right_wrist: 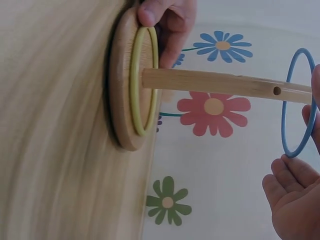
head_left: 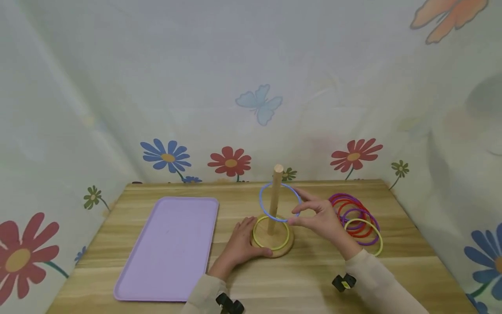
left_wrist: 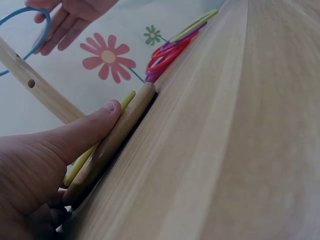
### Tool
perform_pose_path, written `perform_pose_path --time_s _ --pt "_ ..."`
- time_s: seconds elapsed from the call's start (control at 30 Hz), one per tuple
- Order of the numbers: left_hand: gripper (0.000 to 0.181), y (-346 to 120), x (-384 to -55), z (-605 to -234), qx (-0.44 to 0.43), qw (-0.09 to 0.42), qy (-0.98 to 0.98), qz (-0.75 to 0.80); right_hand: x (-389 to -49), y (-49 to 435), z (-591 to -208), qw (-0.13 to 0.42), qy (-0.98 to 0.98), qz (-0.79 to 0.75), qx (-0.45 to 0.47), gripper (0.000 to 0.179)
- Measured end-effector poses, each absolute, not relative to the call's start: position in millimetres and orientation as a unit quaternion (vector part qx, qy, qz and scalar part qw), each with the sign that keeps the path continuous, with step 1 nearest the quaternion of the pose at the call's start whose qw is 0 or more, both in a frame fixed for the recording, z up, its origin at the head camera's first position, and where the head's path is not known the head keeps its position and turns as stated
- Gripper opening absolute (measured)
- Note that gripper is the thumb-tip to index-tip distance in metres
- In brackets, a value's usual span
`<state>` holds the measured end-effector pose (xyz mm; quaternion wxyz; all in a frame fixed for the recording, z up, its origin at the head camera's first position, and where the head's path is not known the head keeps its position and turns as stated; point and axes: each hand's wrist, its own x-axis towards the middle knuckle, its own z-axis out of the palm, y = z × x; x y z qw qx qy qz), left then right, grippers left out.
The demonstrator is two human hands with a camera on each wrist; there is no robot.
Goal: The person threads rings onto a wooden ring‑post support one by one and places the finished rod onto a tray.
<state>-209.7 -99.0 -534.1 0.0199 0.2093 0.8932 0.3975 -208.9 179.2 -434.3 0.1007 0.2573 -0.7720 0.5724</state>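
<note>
A wooden ring stand, with a round base [head_left: 289, 247] and an upright post [head_left: 276, 192], stands on the table. My left hand [head_left: 240, 244] grips the left side of its base, thumb on the near rim. Lying flat around the foot of the post is a yellow ring [right_wrist: 134, 85]. My right hand [head_left: 323, 220] pinches a blue ring [right_wrist: 284, 120] by its right side, between thumb and finger. The post passes through this blue ring, which is held around its upper part, well above the yellow one. A small hole [right_wrist: 277, 91] shows in the post.
To the right lies an overlapping pile of purple rings [head_left: 343, 194], red rings and a yellow ring [head_left: 381, 246]. A flat lilac tray [head_left: 168, 244] rests on the left of the wood-grain table [head_left: 313, 279]. Behind the table hangs a flowered cloth [head_left: 196, 87].
</note>
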Motion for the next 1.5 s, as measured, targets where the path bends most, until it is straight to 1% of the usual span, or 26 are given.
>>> perform_pose_path --time_s 0.3,0.63,0.83,1.03,1.17,1.33,1.5 --pt "0.121 -99.4 -211.5 -535.2 0.210 0.018 0.895 0.393 -207.4 175.3 -447.8 0.099 -0.785 0.557 0.252 0.021" --pt "0.119 -96.7 -209.7 -532.9 0.211 0.016 0.894 0.395 -204.1 174.9 -463.3 0.074 -0.803 0.552 0.215 0.020" --pt "0.119 -97.5 -210.3 -533.9 0.211 0.014 0.895 0.393 -205.3 172.4 -472.6 0.062 -0.804 0.554 0.208 0.025" --pt "0.120 -99.7 -210.0 -533.2 0.207 0.021 0.898 0.387 -207.2 171.6 -483.6 0.056 -0.808 0.549 0.206 0.027" --pt "0.119 -99.8 -210.8 -532.8 0.212 0.011 0.898 0.385 -209.3 172.2 -489.2 0.055 -0.806 0.553 0.204 0.026" --pt "0.120 -99.7 -210.2 -533.4 0.212 0.013 0.898 0.386 -211.8 173.2 -493.6 0.040 -0.798 0.566 0.200 0.023" --pt "0.120 -98.8 -208.4 -533.1 0.211 0.016 0.895 0.393 -213.6 174.4 -495.7 0.011 -0.791 0.574 0.212 0.021"
